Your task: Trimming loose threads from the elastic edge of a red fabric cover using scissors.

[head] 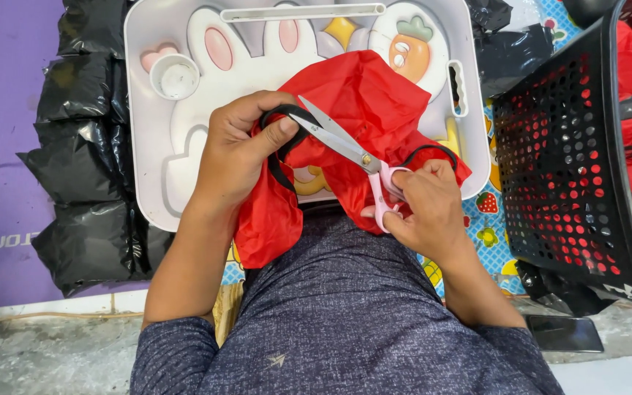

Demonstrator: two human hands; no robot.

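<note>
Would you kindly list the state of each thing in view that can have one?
scissors: blades open, pink handles in the right hand
red fabric: crumpled, gripped by the left hand
black strap: looped, pinched under the left thumb, lying by the blades
black basket: tilted, red pieces inside
white tray: flat, under the fabric
small white cup: upright in the tray
phone: screen dark

Glossy red cloth (374, 95), metal scissors (345, 143)
</note>
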